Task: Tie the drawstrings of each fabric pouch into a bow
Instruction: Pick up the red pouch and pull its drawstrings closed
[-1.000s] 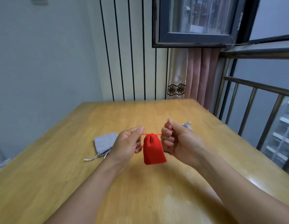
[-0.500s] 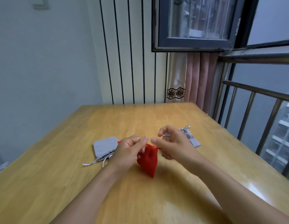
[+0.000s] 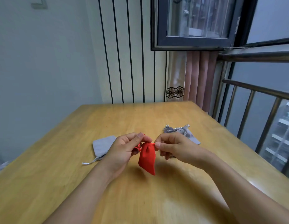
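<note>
Red pouch (image 3: 147,159) hangs between both hands, just above the desk (image 3: 59,183), neck gathered shut. Left hand (image 3: 124,151): thumb + forefinger pinch the neck/cord on its side, w/ red cord bunched under the fingers (image 3: 141,136). Right hand (image 3: 174,147): thumb + forefinger pinch the short red drawstring (image 3: 152,143) end at the neck; other fingers loosely curled, holding nothing I can see.

Progress, judged from the layout:
- Grey pouch beyond the right hand (image 3: 181,131): cinched, silver cord looks tied in a bow → prob. done.
- Red pouch: mouth drawn closed, no bow visible yet → in hand now; knot + loops still to make.
- Grey pouch past the left hand (image 3: 103,146): lies flat on desk, mouth end toward the person, silver cords (image 3: 90,161) trailing loose → untied, still to do.

So approx. one of three finished, second just started. Can't tell if a first half-knot is already in the red cord; the fingers cover that spot. Something pale at the desk's far-left edge, too cropped to ID.
</note>
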The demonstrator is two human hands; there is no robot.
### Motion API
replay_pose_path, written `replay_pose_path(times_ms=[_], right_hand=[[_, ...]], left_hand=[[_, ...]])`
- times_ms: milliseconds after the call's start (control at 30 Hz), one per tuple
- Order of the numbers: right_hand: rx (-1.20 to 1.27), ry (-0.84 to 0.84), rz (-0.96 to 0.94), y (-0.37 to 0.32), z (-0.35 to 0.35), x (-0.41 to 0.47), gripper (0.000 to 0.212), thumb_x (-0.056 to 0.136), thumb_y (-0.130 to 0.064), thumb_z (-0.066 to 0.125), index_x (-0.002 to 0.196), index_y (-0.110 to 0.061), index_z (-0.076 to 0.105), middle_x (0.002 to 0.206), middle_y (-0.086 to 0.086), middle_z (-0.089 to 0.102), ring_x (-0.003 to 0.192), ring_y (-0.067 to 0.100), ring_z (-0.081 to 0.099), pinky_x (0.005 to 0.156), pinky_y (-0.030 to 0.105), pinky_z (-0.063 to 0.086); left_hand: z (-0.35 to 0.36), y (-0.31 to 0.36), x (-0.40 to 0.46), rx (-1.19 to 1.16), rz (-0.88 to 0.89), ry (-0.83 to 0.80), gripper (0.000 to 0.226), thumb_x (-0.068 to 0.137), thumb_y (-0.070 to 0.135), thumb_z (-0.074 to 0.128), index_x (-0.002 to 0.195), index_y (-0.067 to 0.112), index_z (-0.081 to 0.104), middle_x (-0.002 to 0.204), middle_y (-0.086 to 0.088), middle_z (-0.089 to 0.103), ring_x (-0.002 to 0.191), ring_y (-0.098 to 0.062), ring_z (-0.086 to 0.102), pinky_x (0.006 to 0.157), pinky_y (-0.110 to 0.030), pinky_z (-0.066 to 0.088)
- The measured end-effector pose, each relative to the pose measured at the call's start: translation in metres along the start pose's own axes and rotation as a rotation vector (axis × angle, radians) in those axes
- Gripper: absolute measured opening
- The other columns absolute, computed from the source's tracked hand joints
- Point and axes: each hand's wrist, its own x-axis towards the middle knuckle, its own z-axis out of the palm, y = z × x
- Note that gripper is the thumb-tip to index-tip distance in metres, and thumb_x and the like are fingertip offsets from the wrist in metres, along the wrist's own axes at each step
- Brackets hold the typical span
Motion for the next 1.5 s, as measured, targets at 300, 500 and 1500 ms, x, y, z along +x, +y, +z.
replay_pose_path(times_ms=[300,500,1500], right_hand=[[-0.090,0.184,-0.175,0.000,0.007,0.001,0.026,0.096,-0.031,0.064,0.073,-0.021,0.067,0.069,-0.003,0.061,0.053,0.012,0.052,0.054,0.027,0.041],[-0.309,0.371,-0.311,-0.007,0.012,-0.003,0.009,0.087,-0.024,0.076,0.080,-0.019,0.076,0.052,-0.020,0.060,0.043,0.010,0.052,0.049,0.019,0.041],[-0.556,0.099,-0.300,-0.010,0.013,-0.007,0.012,0.101,-0.020,0.053,0.090,-0.021,0.049,0.071,-0.001,0.056,0.065,0.013,0.046,0.059,0.026,0.038]], left_hand=[[0.004,0.002,-0.001,0.188,0.054,-0.029,0.024,0.093,0.026,0.057,0.098,0.013,0.077,0.099,-0.012,0.076,0.089,-0.022,0.065,0.090,-0.038,0.047],[-0.001,-0.001,0.000,0.320,0.154,-0.006,0.020,0.085,0.028,0.068,0.093,0.013,0.078,0.088,-0.009,0.077,0.093,-0.030,0.071,0.094,-0.045,0.054],[0.000,0.011,-0.006,0.347,0.097,-0.096,0.010,0.083,0.013,0.071,0.084,0.006,0.078,0.079,-0.008,0.077,0.078,-0.014,0.072,0.076,-0.023,0.055]])
